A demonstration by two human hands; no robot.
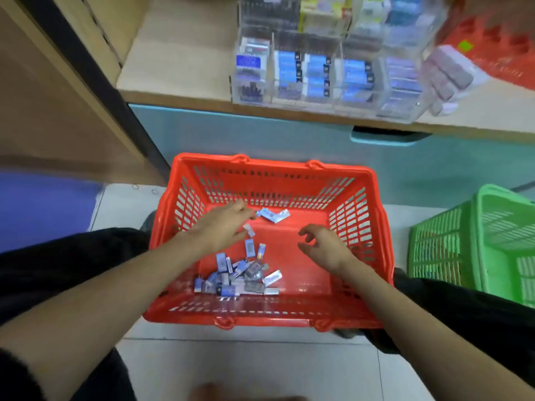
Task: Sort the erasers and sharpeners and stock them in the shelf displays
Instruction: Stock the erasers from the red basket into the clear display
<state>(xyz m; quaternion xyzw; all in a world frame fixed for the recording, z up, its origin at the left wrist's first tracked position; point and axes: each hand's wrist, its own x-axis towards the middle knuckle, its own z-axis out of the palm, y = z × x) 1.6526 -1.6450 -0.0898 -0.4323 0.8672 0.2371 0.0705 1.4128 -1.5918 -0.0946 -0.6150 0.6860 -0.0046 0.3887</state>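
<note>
A red plastic basket (289,169) stands on the floor between my knees. A pile of small blue, white and grey wrapped erasers and sharpeners (237,276) lies in its near left corner. Two more packs (273,215) lie near its far wall. My left hand (223,227) reaches into the basket, its thumb and fingers pinching a small white eraser (249,230). My right hand (324,247) hovers over the bare basket floor, fingers loosely curled and holding nothing. The clear acrylic shelf display (327,79) above holds rows of blue packs.
A green basket (477,244) stands on the floor to the right. On the wooden shelf (179,59), wrapped pinkish blocks (445,73) and another red basket (498,47) sit right of the display. A teal drawer front (231,134) lies under the shelf.
</note>
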